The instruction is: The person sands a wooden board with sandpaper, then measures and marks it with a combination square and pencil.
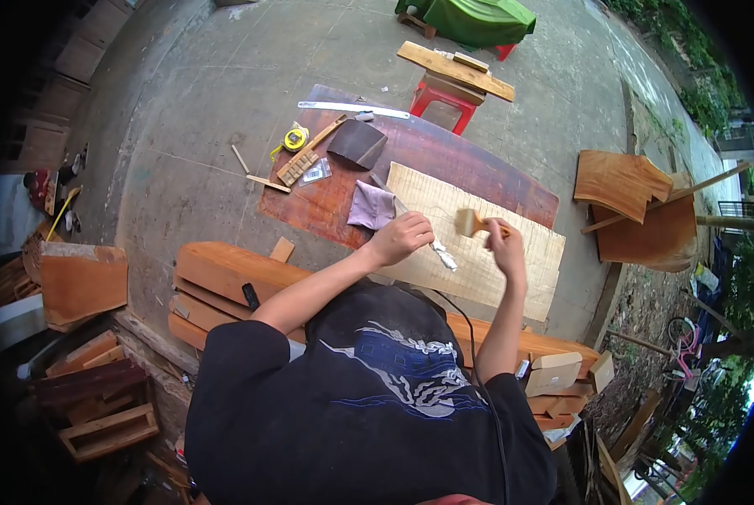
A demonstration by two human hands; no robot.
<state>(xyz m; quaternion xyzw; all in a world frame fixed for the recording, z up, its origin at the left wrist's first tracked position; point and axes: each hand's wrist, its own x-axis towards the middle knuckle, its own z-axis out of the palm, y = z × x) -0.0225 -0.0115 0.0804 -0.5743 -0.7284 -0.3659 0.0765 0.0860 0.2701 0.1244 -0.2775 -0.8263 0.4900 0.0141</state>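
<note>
My left hand (400, 239) is closed around a long thin tool; its narrow grey blade (392, 194) points away from me and its white-wrapped end (444, 255) sticks out on the near side. In my right hand (505, 249) is a flat brush (468, 222) with pale bristles and a wooden handle, its bristles turned left toward the tool. Both hands are over a pale board (511, 265) marked with many fine cross lines. A mauve cloth (371, 206) lies just beyond my left hand.
The pale board lies on a reddish-brown slab (309, 202). On it are a steel ruler (356, 108), yellow tape measure (294, 139), dark curved sheet (357, 144) and wooden strips. A red stool (444, 103) carries planks. Stacked timber (234, 268) lies close before me.
</note>
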